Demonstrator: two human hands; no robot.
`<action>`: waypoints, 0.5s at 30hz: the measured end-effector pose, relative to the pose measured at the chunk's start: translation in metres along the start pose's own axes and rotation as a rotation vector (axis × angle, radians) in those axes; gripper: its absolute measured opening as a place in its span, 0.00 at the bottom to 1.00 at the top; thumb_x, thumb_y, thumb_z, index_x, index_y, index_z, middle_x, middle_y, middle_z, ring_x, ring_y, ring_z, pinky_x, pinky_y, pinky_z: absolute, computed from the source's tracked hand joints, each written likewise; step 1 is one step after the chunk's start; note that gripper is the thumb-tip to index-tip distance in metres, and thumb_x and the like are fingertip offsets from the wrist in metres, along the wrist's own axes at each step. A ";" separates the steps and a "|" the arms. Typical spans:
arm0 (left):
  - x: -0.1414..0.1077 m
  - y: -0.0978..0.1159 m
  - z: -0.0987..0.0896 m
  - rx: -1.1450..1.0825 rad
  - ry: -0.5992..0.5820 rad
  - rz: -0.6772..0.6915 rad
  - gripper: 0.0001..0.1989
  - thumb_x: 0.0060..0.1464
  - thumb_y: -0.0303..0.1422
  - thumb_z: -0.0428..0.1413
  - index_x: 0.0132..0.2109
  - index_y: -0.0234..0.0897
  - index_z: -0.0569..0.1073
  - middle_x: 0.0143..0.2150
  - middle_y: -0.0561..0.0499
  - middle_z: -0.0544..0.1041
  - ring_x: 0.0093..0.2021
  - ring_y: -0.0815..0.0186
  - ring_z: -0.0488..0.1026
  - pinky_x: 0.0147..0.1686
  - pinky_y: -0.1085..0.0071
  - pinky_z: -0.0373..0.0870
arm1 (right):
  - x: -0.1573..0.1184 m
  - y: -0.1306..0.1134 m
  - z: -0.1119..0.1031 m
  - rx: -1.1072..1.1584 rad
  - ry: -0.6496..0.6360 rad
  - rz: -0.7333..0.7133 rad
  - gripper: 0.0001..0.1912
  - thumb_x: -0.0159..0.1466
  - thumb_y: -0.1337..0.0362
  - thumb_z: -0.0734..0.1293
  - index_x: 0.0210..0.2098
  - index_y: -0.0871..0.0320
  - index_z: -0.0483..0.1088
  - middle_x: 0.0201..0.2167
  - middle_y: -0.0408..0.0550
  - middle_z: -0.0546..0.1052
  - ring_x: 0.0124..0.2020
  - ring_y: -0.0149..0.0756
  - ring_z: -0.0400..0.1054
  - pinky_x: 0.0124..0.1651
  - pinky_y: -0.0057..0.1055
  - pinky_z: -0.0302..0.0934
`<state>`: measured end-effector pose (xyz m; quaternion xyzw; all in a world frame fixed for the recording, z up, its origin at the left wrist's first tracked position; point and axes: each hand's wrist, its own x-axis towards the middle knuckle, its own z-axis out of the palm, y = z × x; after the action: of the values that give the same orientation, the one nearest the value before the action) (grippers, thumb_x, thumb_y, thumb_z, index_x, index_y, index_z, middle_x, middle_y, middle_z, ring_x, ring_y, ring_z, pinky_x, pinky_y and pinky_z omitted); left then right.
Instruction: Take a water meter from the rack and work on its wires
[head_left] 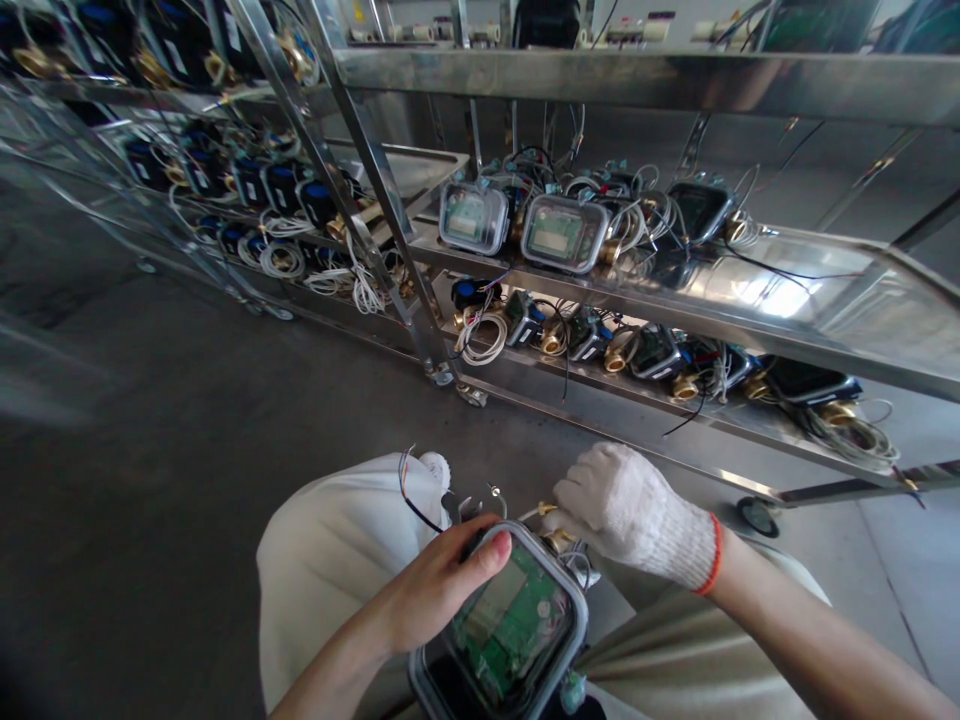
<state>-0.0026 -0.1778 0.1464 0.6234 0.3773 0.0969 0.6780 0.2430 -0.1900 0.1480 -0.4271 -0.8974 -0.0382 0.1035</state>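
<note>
My bare left hand (450,585) is wrapped round a boxy meter (510,620) at the bottom centre, thumb on the front edge of its clear cover. A green circuit board and a pale display panel show through that cover. From the far side of the meter a black cable (421,513) with bare coloured wire ends sticks up. My right hand (626,510), in a white knitted glove with an orange cuff, is closed at the meter's upper right. At its fingertips is a small brass fitting (546,509) on a thin lead. Just below sits the meter's brass pipe end (559,541), partly hidden.
A steel rack (675,300) stands ahead, with similar meters (566,233) and coiled grey cables (482,337) on its shelves. Another loaded rack (300,200) is at left. Wheels (757,517) carry the near rack over the grey floor (187,400). My knees flank the meter.
</note>
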 end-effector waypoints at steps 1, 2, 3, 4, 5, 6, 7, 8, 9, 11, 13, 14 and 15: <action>0.000 0.000 0.000 0.001 0.005 -0.003 0.23 0.64 0.52 0.48 0.40 0.36 0.72 0.36 0.53 0.72 0.40 0.62 0.67 0.42 0.69 0.61 | 0.000 0.000 -0.001 -0.006 -0.001 -0.012 0.19 0.69 0.55 0.59 0.24 0.57 0.67 0.22 0.45 0.73 0.24 0.34 0.59 0.30 0.37 0.41; 0.000 0.000 0.000 0.004 0.007 -0.004 0.23 0.64 0.53 0.48 0.40 0.36 0.72 0.36 0.53 0.72 0.40 0.61 0.68 0.42 0.68 0.61 | -0.001 0.000 -0.001 0.005 -0.007 -0.022 0.19 0.69 0.56 0.59 0.25 0.57 0.67 0.23 0.45 0.73 0.24 0.34 0.59 0.30 0.37 0.41; 0.000 0.000 0.000 0.001 0.004 -0.006 0.23 0.64 0.53 0.48 0.41 0.36 0.72 0.37 0.52 0.73 0.40 0.61 0.68 0.43 0.68 0.61 | -0.001 0.000 -0.001 0.025 -0.019 -0.029 0.17 0.68 0.57 0.59 0.26 0.57 0.67 0.23 0.45 0.74 0.24 0.34 0.59 0.31 0.37 0.42; 0.000 -0.001 -0.001 -0.003 0.002 -0.009 0.23 0.64 0.53 0.48 0.41 0.36 0.72 0.38 0.52 0.73 0.41 0.60 0.68 0.43 0.68 0.61 | -0.002 0.001 -0.001 0.051 -0.037 -0.035 0.15 0.68 0.59 0.59 0.28 0.57 0.68 0.24 0.45 0.74 0.25 0.34 0.59 0.31 0.36 0.43; 0.000 -0.002 -0.001 -0.008 -0.002 -0.012 0.23 0.64 0.53 0.48 0.41 0.35 0.72 0.38 0.52 0.73 0.40 0.60 0.69 0.43 0.67 0.61 | -0.003 0.001 0.000 0.076 -0.057 -0.041 0.13 0.68 0.61 0.59 0.30 0.57 0.69 0.25 0.44 0.74 0.25 0.34 0.60 0.31 0.36 0.43; 0.000 -0.002 -0.001 -0.013 -0.010 -0.015 0.23 0.63 0.53 0.49 0.41 0.35 0.71 0.38 0.51 0.73 0.40 0.60 0.69 0.42 0.67 0.61 | -0.003 0.002 0.000 0.094 -0.075 -0.045 0.11 0.68 0.62 0.59 0.32 0.57 0.69 0.26 0.44 0.75 0.25 0.34 0.60 0.31 0.36 0.44; 0.000 -0.003 -0.002 -0.016 -0.016 -0.020 0.23 0.63 0.53 0.49 0.41 0.35 0.71 0.38 0.51 0.73 0.40 0.60 0.69 0.42 0.67 0.62 | -0.004 0.003 0.000 0.106 -0.092 -0.049 0.11 0.68 0.63 0.58 0.33 0.57 0.69 0.26 0.44 0.75 0.26 0.34 0.60 0.31 0.36 0.44; 0.000 -0.004 -0.002 -0.015 -0.019 -0.025 0.23 0.64 0.53 0.49 0.40 0.35 0.71 0.38 0.51 0.73 0.40 0.60 0.69 0.42 0.67 0.62 | -0.004 0.003 0.001 0.108 -0.102 -0.054 0.12 0.69 0.62 0.58 0.33 0.57 0.69 0.26 0.44 0.75 0.26 0.34 0.60 0.31 0.36 0.44; -0.001 -0.004 -0.002 -0.014 -0.016 -0.027 0.23 0.63 0.53 0.49 0.40 0.36 0.72 0.37 0.51 0.73 0.40 0.60 0.69 0.42 0.67 0.62 | -0.005 0.004 0.001 0.103 -0.109 -0.055 0.13 0.69 0.61 0.57 0.32 0.57 0.68 0.26 0.44 0.74 0.26 0.34 0.60 0.31 0.36 0.44; -0.001 -0.004 -0.001 -0.007 -0.006 -0.027 0.23 0.64 0.53 0.49 0.41 0.36 0.72 0.38 0.52 0.74 0.41 0.60 0.69 0.43 0.67 0.62 | -0.006 0.004 0.001 0.087 -0.121 -0.058 0.15 0.70 0.59 0.57 0.30 0.57 0.68 0.25 0.45 0.74 0.25 0.34 0.60 0.31 0.37 0.44; -0.001 -0.002 -0.001 0.003 0.008 -0.020 0.23 0.64 0.53 0.49 0.40 0.36 0.72 0.38 0.52 0.74 0.41 0.60 0.69 0.43 0.68 0.62 | -0.007 0.003 0.001 0.081 -0.138 -0.062 0.13 0.69 0.61 0.57 0.30 0.57 0.67 0.26 0.45 0.74 0.26 0.34 0.60 0.31 0.37 0.44; -0.001 -0.002 0.000 0.008 0.012 -0.018 0.23 0.64 0.53 0.49 0.40 0.36 0.72 0.37 0.52 0.74 0.41 0.60 0.69 0.43 0.68 0.62 | -0.007 0.003 0.000 0.085 -0.155 -0.067 0.11 0.68 0.63 0.58 0.32 0.58 0.68 0.27 0.45 0.74 0.26 0.34 0.60 0.31 0.36 0.44; -0.001 -0.001 0.000 0.011 0.018 -0.017 0.23 0.63 0.53 0.49 0.40 0.36 0.72 0.37 0.52 0.74 0.41 0.60 0.68 0.43 0.68 0.62 | -0.007 0.003 -0.001 0.092 -0.175 -0.071 0.08 0.67 0.65 0.60 0.33 0.58 0.68 0.27 0.46 0.75 0.26 0.34 0.61 0.31 0.36 0.45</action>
<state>-0.0036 -0.1782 0.1457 0.6230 0.3891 0.0947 0.6720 0.2493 -0.1934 0.1469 -0.3914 -0.9185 0.0369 0.0426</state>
